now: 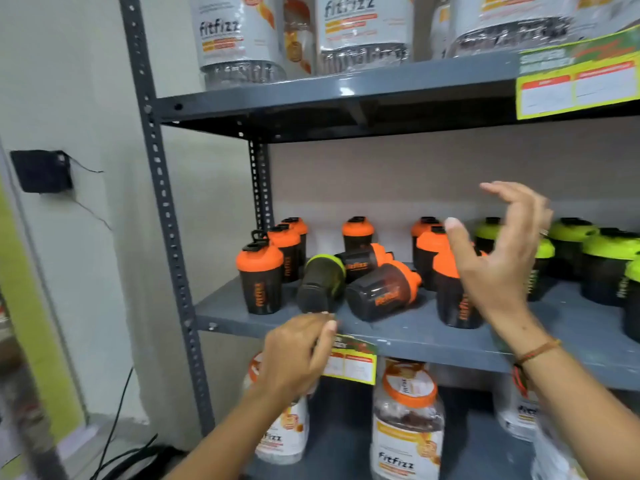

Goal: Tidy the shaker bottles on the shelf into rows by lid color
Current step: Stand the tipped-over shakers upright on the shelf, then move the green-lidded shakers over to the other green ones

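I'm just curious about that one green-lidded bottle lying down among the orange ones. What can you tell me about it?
The tipped green-lid bottle lies on its side near the front edge of the grey shelf, base toward the camera, lime lid pointing back. Its body looks like dark, smoky translucent plastic. It sits beside a tipped orange-lid bottle; whether they touch is unclear. The left hand is just below it, not holding it.

Between the left hand [294,355] and the raised right hand [502,251], three dark plastic shaker bottles lie toppled across the grey metal shelf [398,336]: a green-lidded one [320,284] just above the left hand and two orange-lidded ones [381,292] beside it, blocking the middle. Upright orange-lidded bottles [261,278] crowd the space left of the left hand. Bare shelf runs along the front edge between the hands. Above the bottles there is open room under the upper shelf [329,98].
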`<state>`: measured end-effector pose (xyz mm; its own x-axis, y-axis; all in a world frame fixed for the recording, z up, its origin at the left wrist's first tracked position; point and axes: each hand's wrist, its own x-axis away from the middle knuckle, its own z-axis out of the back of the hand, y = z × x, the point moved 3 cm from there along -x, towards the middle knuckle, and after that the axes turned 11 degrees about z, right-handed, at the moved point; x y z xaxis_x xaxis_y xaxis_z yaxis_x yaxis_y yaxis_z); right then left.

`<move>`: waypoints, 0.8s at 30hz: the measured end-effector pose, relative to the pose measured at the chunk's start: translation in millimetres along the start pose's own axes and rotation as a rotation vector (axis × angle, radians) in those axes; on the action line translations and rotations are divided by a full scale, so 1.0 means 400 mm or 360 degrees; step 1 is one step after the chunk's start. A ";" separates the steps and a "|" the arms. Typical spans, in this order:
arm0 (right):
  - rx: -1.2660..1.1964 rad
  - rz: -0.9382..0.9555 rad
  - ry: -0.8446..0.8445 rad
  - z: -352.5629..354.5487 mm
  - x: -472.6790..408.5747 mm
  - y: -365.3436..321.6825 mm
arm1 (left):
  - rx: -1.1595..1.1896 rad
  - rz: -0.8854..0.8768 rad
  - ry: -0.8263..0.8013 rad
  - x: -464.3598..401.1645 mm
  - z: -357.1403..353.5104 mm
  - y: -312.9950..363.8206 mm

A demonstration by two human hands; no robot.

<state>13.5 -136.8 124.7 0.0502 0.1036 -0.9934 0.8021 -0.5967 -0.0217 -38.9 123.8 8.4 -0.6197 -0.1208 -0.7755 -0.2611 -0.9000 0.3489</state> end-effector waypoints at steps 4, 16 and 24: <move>-0.0108 0.0014 -0.0471 -0.175 -0.002 -0.101 | 0.0033 0.0464 0.0234 0.011 0.114 -0.210; 0.0625 -0.0524 -0.2196 -0.532 0.107 -0.069 | -0.0627 0.0632 -0.1055 -0.168 0.049 -0.455; 0.0691 -0.0779 -0.2165 -0.576 0.151 -0.062 | -0.0548 0.0478 -0.1116 -0.191 0.017 -0.483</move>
<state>133.7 67.5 91.5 -0.9309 -0.2936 -0.2173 0.3308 -0.9299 -0.1608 53.9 309.6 3.9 -0.9734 -0.1901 -0.1283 0.1590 -0.9625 0.2199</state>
